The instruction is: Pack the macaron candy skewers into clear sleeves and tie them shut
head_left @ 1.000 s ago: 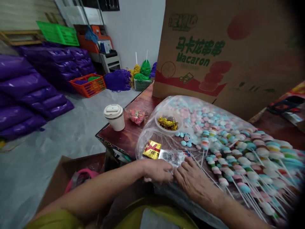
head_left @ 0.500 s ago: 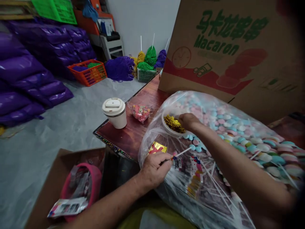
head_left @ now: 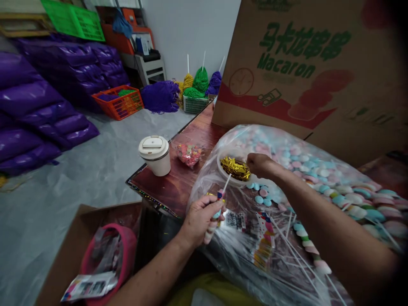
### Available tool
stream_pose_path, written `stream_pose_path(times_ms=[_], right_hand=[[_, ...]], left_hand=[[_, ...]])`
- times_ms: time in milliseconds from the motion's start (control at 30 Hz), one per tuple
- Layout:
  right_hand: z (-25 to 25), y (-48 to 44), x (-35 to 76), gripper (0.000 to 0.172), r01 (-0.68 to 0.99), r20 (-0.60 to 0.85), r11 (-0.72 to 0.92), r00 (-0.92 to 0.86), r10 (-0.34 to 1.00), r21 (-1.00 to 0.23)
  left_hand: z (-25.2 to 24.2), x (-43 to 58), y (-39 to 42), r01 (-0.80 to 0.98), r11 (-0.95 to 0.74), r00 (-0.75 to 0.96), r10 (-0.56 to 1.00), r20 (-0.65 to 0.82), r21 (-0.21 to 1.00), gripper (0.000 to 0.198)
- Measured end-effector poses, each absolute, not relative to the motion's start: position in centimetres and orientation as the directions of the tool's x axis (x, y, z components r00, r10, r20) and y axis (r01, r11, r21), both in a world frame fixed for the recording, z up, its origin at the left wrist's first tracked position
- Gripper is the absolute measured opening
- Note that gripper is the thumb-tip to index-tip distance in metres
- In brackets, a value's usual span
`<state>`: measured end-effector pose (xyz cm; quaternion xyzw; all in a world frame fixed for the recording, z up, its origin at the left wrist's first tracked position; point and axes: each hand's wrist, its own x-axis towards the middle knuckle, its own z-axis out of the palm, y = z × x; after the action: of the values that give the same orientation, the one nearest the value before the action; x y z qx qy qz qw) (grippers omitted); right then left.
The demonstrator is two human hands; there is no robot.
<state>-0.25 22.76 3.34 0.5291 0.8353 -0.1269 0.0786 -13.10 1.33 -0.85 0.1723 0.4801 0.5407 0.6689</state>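
My left hand (head_left: pixel 202 216) is closed round a wrapped marshmallow skewer (head_left: pixel 209 235), gripping it near the gathered top of its wrapper. Its white stick points up towards the bowl, and striped marshmallows show below my fingers. At the right rim of a white bowl (head_left: pixel 220 171), my right hand (head_left: pixel 259 165) has its fingers curled together; whatever they hold is hidden. Gold twist ties (head_left: pixel 236 168) fill the bowl. Just below it lie several loose blue and pink marshmallows (head_left: pixel 263 195) on the clear plastic bag (head_left: pixel 229 259).
Right of my arm are piled marshmallows (head_left: pixel 357 197) and another skewer (head_left: pixel 307 244). A lidded cup (head_left: pixel 159 159) and candy bag (head_left: pixel 189 154) stand on the table's left. A Macaron carton (head_left: pixel 287 93) rises behind. Lower left, an open box holds a pink basket (head_left: pixel 127 250).
My left hand has turned the skewer, so its stick now points up instead of right and its marshmallows show. My right hand has drawn slightly back from the twist ties to the bowl's rim.
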Motion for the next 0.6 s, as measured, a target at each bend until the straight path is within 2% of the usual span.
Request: stream_pose_path(times_ms=[200, 300, 400, 500, 600], right_hand=[[4.6, 19.6, 1.5, 0.015, 0.852, -0.196, 0.271, -0.389, 0.900, -0.448], [5.0, 15.3, 2.0, 0.010, 0.741, -0.153, 0.273, -0.451, 0.879, -0.614], [4.4, 10.4, 2.5, 0.014, 0.557, -0.123, 0.247, -0.544, 0.830, -0.793], [3.5, 7.1, 3.4, 0.025, 0.277, -0.198, -0.049, -0.542, 0.817, -0.960], [3.0, 6.1, 4.5, 0.033, 0.109, -0.287, -0.271, -0.522, 0.803, -0.956]], left_hand=[[-0.2, -12.3, 2.4, -0.655, 0.232, -0.089, 0.921, -0.378, 0.719, 0.036], [0.6, -11.4, 3.3, -0.693, 0.157, -0.117, 0.939, -0.324, 0.704, 0.035], [1.1, -10.5, 3.9, -0.684, 0.144, -0.056, 0.967, -0.248, 0.716, 0.030], [1.1, -9.7, 3.9, -0.654, 0.144, -0.011, 0.980, -0.199, 0.743, 0.028], [1.4, -8.7, 3.3, -0.632, 0.190, 0.017, 0.973, -0.232, 0.751, 0.026]])
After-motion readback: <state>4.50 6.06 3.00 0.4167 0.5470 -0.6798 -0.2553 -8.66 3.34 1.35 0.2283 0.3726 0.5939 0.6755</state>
